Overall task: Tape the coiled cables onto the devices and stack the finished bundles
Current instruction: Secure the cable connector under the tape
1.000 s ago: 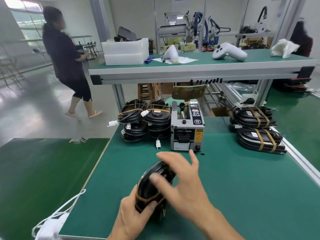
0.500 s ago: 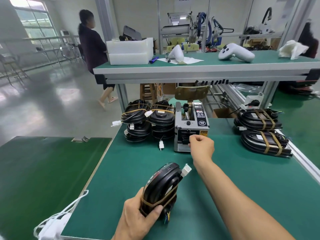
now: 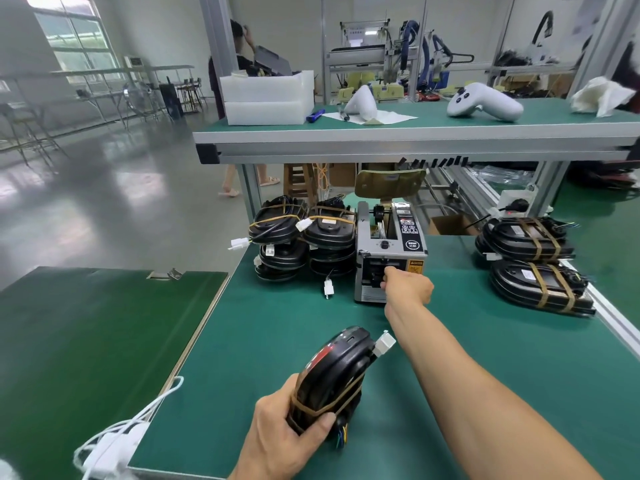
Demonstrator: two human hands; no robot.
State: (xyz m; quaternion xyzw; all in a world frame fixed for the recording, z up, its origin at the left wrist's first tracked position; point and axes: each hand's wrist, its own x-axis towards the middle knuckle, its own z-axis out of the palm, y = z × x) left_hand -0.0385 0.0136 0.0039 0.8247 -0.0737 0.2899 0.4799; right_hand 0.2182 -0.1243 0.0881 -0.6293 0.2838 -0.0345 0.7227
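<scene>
Green-matted desk (image 3: 519, 375) in a workshop with a glossy grey floor; a raised shelf (image 3: 415, 133) spans the far side. Tape dispenser (image 3: 389, 251) stands at centre, finished bundles (image 3: 533, 261) stacked to its right, further bundles (image 3: 304, 244) to its left. Left hand (image 3: 287, 441) grips the black device (image 3: 332, 372) with its coiled cable, upright near the front edge. Right hand (image 3: 408, 285), fingers curled, pinches at the dispenser's outlet, having reached slightly further in than half a second earlier. The person behind (image 3: 239, 64) has moved rightward.
</scene>
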